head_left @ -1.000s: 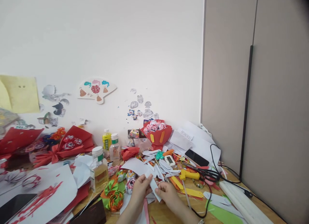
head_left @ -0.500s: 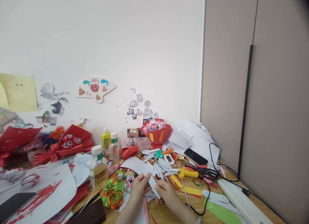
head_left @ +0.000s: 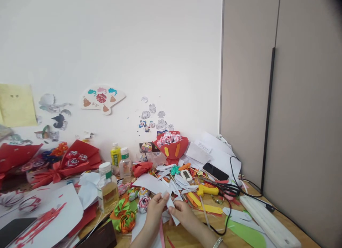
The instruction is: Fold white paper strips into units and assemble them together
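A narrow strip of white paper (head_left: 174, 213) slants between my two hands, above the near part of the table. My left hand (head_left: 155, 209) pinches its upper end, with the thumb on top. My right hand (head_left: 186, 214) grips its right edge lower down, thumb and fingers closed; a bracelet circles that wrist. The fingers under the strip are partly hidden. Just beyond lie a larger white paper sheet (head_left: 150, 183) and a heap of folded white paper pieces (head_left: 179, 185). Left of my left hand are a pink-and-white paper flower (head_left: 143, 204) and an orange-and-green paper flower (head_left: 126, 221).
A yellow glue gun (head_left: 207, 191) and black cables (head_left: 227, 188) lie to the right, near a white power strip (head_left: 269, 219). Bottles, including one with amber liquid (head_left: 109, 191), stand at left. A red paper bouquet (head_left: 173, 150) is by the wall.
The white strip between my hands shows narrower than before, and my fingers have shifted slightly along it. The whole view has turned a little to the right.
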